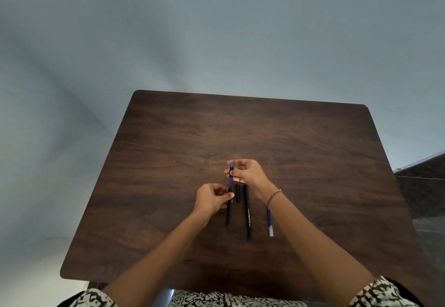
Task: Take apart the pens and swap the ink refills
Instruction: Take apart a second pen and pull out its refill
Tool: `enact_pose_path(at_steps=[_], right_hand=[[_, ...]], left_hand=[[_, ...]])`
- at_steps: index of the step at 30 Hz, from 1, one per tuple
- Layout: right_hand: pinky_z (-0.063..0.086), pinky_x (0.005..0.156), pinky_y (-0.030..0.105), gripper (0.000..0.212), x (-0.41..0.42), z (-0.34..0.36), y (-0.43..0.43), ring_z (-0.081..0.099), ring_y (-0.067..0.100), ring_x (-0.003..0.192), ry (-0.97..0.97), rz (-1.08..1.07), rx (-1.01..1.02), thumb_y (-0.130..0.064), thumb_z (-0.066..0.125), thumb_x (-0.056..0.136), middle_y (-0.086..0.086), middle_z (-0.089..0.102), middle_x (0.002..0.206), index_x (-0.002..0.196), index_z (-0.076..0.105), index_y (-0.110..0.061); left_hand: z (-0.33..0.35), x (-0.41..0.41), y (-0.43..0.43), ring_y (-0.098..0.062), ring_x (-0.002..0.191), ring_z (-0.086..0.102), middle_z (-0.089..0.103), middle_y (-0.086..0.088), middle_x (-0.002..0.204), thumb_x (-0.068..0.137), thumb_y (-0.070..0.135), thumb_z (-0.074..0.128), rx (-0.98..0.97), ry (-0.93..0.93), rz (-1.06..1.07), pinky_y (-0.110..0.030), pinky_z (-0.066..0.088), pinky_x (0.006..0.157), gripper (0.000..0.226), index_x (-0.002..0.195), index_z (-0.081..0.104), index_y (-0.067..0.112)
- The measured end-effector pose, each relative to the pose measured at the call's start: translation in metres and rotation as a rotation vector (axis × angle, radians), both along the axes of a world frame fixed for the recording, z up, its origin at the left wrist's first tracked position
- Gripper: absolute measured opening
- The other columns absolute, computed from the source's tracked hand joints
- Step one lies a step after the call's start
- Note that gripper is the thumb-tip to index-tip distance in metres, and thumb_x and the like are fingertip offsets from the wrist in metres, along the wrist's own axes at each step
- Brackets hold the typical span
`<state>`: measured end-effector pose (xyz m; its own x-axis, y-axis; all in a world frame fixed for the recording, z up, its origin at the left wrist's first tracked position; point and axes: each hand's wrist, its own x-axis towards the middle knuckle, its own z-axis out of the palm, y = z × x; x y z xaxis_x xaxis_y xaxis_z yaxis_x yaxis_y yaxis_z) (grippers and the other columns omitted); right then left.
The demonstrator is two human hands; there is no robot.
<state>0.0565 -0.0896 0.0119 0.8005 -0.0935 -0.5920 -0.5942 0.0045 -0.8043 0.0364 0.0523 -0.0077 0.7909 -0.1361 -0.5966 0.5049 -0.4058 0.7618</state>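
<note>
Mid-table, a bit toward the near edge: the left hand (213,198) has its fingers curled round a black barrel (227,213), and the right hand (248,172) pinches the blue refill (232,174) poking out of its far end. Can't tell how deep the refill sits inside. Just right of it on the table (168,138) lie a short black piece (238,193) (cap or tip, too small to say) and a second black pen (248,213), its far end tucked under the right hand. A loose refill (270,222) lies further right, top hidden by the wrist with the bracelet (273,197).
</note>
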Motion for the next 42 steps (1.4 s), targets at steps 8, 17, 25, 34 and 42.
enact_pose_path(at_steps=[8,17,25,34,42], right_hand=[[0.056,0.072,0.021,0.034,0.002,-0.0066,-0.0078,0.069,0.015,0.091,-0.096,-0.109,-0.104,0.0,0.064,0.085,0.005,0.069,0.105,0.115,0.06,-0.016],[0.054,0.067,0.017,0.035,0.0027,-0.0095,-0.001,0.068,0.014,0.085,-0.109,-0.024,-0.154,-0.001,0.068,0.082,0.005,0.068,0.097,0.114,0.063,-0.013],[0.057,0.074,0.025,0.033,-0.0012,-0.0098,-0.0019,0.069,0.02,0.091,-0.095,0.035,-0.137,0.0,0.068,0.081,0.011,0.069,0.103,0.11,0.063,-0.014],[0.059,0.071,0.025,0.035,-0.0005,-0.0091,-0.0051,0.069,0.021,0.089,-0.07,0.048,-0.092,0.002,0.07,0.079,0.011,0.07,0.1,0.11,0.066,-0.013],[0.057,0.081,0.029,0.035,-0.0011,-0.0055,-0.0093,0.068,0.022,0.098,-0.069,0.072,-0.11,-0.001,0.07,0.079,0.01,0.069,0.107,0.112,0.065,-0.014]], left_hand=[[-0.0017,-0.0022,0.0031,-0.02,0.087,0.069,0.069,-0.009,0.092,0.079,0.008,0.072,-0.009,0.023,-0.016,-0.024,0.058,0.066,0.013,0.092,0.068,0.012],[-0.0018,-0.0006,0.0057,-0.014,0.077,0.069,0.069,-0.004,0.086,0.078,0.008,0.074,-0.031,0.001,0.013,-0.022,0.058,0.058,0.019,0.095,0.067,0.012],[0.0019,0.0031,0.0026,-0.009,0.065,0.068,0.068,0.001,0.079,0.079,0.007,0.073,-0.126,-0.028,0.043,-0.023,0.056,0.052,0.015,0.087,0.068,0.019],[0.0031,0.0018,-0.0002,-0.01,0.058,0.067,0.067,-0.003,0.073,0.082,0.01,0.07,-0.169,-0.002,0.098,-0.026,0.057,0.051,0.01,0.079,0.066,0.019],[0.0028,0.0031,-0.0017,-0.01,0.063,0.067,0.069,-0.002,0.077,0.08,0.013,0.071,-0.071,0.008,0.072,-0.022,0.055,0.049,0.006,0.08,0.067,0.018]])
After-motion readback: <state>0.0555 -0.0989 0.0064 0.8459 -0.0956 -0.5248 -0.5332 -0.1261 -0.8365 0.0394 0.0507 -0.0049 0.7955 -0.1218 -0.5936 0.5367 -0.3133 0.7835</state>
